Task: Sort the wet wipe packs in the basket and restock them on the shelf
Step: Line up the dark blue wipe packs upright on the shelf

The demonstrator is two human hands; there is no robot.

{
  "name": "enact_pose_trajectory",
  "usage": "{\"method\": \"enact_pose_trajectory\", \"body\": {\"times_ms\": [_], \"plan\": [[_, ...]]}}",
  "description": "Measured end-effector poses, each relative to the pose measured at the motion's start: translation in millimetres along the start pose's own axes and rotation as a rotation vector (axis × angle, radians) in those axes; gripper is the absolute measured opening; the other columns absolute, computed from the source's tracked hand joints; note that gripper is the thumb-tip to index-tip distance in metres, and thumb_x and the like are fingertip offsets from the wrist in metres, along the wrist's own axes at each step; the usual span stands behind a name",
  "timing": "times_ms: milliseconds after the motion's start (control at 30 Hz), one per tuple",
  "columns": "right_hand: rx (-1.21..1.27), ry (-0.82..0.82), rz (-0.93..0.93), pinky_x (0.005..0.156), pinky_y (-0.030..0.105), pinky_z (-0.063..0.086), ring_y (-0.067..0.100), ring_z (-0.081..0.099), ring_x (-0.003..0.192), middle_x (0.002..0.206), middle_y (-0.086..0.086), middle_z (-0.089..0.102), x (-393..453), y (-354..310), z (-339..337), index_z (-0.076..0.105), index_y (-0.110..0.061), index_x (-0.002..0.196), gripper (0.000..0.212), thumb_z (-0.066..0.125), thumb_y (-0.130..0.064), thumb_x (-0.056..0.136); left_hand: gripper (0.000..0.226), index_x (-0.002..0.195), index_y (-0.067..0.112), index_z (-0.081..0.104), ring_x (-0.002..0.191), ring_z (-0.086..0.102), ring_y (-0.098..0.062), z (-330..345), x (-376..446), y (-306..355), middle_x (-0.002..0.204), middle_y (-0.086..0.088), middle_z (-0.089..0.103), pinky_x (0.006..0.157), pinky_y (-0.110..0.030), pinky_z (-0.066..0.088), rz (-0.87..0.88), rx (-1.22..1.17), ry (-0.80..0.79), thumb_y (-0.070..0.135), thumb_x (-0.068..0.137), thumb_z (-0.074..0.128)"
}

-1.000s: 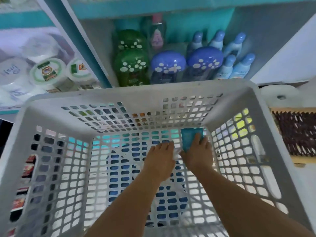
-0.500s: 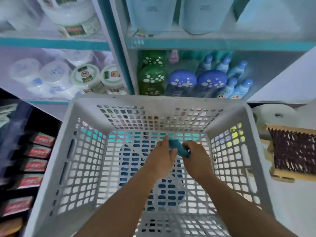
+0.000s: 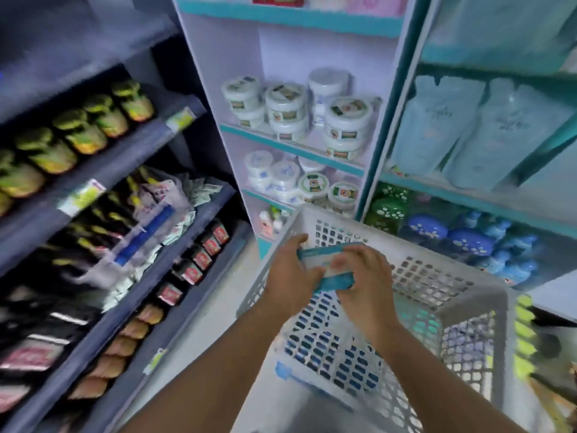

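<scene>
Both hands were up over the white lattice basket [image 3: 462, 310], holding a teal wet wipe pack [image 3: 335, 281] between them. Left hand [image 3: 292, 278] gripped the pack's left end, fingers curled over the top edge. Right hand [image 3: 363, 276] lay over the right side, fingers curled down on it. Motion blur hid whether it was one pack or two stacked; a second teal edge [image 3: 324, 250] showed just above the lower one, so probably two.

The pack sat above the rim at the basket's far-left corner, clear of the floor of the basket. A two-hand hold makes sense here: soft flat packs flop, and squaring them between both palms keeps a stack aligned for shelving.

I saw nothing else inside the basket, only blue showing through the lattice. My read: this was the last of the load, task near its end.

The basket stood tight against the teal-edged shelf unit [image 3: 293, 142], which carried white round tubs [image 3: 285, 101]. Green and blue paw-print containers [image 3: 427, 226] sat low on the right, and pale blue refill pouches [image 3: 437, 129] above them. Dark shelving [image 3: 103, 170] on the left held sachets and packets, heavily blurred.

I couldn't tell which shelf takes the wipes. Risk: the stack could slip apart if one hand lets go early.
</scene>
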State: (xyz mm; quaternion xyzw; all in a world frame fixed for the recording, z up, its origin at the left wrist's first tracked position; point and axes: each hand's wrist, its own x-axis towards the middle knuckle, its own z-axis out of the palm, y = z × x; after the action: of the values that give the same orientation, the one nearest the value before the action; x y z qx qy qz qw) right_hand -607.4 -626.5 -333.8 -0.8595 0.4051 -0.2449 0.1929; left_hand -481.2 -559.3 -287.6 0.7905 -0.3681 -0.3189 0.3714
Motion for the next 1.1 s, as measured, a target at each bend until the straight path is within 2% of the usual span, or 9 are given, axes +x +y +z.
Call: {"method": "enact_pose_trajectory", "body": {"times_ms": [133,267,333,433,600,700,933,1000,1100], "plan": [[0.210,-0.051,-0.046,0.099,0.042,0.041,0.029,0.048,0.117,0.129,0.011,0.050,13,-70,-9,0.061,-0.012,0.113,0.042,0.074,-0.013,0.074,0.064,0.137,0.022,0.040,0.094,0.055,-0.012,-65,-28,-2,0.117,0.001,0.056,0.071,-0.011,0.040,-0.005,-0.091,0.182,0.007,0.082,0.069],[0.392,-0.172,-0.128,0.094,0.041,0.047,0.022,0.045,0.119,0.136,0.006,0.036,15,-149,-21,0.048,-0.014,0.130,0.064,0.074,-0.009,0.072,0.071,0.142,0.022,0.032,0.108,0.058,-0.018,-133,-67,-15,0.124,-0.001,0.057,0.092,-0.031,0.049,-0.009,-0.187,0.343,0.007,0.083,0.069],[0.375,-0.216,-0.188,0.098,0.041,0.044,0.024,0.041,0.125,0.141,0.007,0.032,12,-190,-20,0.046,-0.017,0.132,0.071,0.079,-0.010,0.069,0.066,0.139,0.024,0.036,0.109,0.059,-0.020,-169,-90,-23,0.124,-0.001,0.057,0.090,-0.033,0.052,-0.010,-0.227,0.420,0.009,0.084,0.069],[0.307,-0.290,-0.270,0.103,0.020,0.029,0.020,0.029,0.135,0.150,0.003,0.021,0,-256,-15,0.041,-0.021,0.137,0.078,0.080,-0.018,0.069,0.043,0.121,0.027,0.046,0.089,0.060,-0.007,-225,-130,-39,0.110,0.005,0.059,0.065,-0.010,0.050,0.007,-0.206,0.521,0.011,0.087,0.067],[0.420,-0.253,-0.294,0.079,-0.013,0.015,0.015,0.038,0.129,0.145,0.002,0.030,-30,-357,-2,0.039,-0.016,0.141,0.063,0.065,-0.004,0.085,0.028,0.110,0.023,0.051,0.077,0.059,0.001,-304,-202,-69,0.104,0.004,0.061,0.051,-0.007,0.047,0.045,-0.206,0.645,0.012,0.088,0.066],[0.494,-0.238,-0.220,0.064,-0.001,0.032,0.012,0.049,0.100,0.131,-0.002,0.046,-50,-415,10,0.032,-0.023,0.144,0.064,0.059,-0.005,0.089,0.026,0.105,0.025,0.051,0.080,0.063,-0.006,-350,-249,-94,0.099,0.007,0.063,0.055,-0.015,0.053,0.044,-0.204,0.701,0.014,0.088,0.067],[0.590,-0.305,-0.297,0.082,0.036,0.047,0.024,0.058,0.099,0.119,0.001,0.059,-101,-543,44,0.030,-0.024,0.143,0.068,0.066,-0.016,0.086,0.027,0.099,0.023,0.054,0.087,0.064,-0.011,-448,-338,-146,0.097,0.005,0.067,0.068,-0.015,0.050,0.016,-0.134,0.888,0.011,0.082,0.071],[0.614,-0.329,-0.322,0.083,0.031,0.044,0.026,0.058,0.103,0.120,0.004,0.060,-110,-577,53,0.033,-0.021,0.142,0.067,0.067,-0.015,0.084,0.026,0.099,0.022,0.054,0.084,0.064,-0.013,-471,-360,-157,0.094,0.004,0.067,0.069,-0.020,0.050,-0.010,-0.140,0.935,0.012,0.083,0.070],[0.637,-0.362,-0.371,0.079,0.026,0.038,0.025,0.058,0.107,0.119,0.003,0.061,-119,-622,67,0.040,-0.019,0.136,0.062,0.070,-0.015,0.082,0.025,0.105,0.022,0.051,0.061,0.052,-0.008,-506,-384,-171,0.077,0.007,0.057,0.049,-0.012,0.039,-0.059,-0.114,1.002,0.016,0.086,0.068]]}}
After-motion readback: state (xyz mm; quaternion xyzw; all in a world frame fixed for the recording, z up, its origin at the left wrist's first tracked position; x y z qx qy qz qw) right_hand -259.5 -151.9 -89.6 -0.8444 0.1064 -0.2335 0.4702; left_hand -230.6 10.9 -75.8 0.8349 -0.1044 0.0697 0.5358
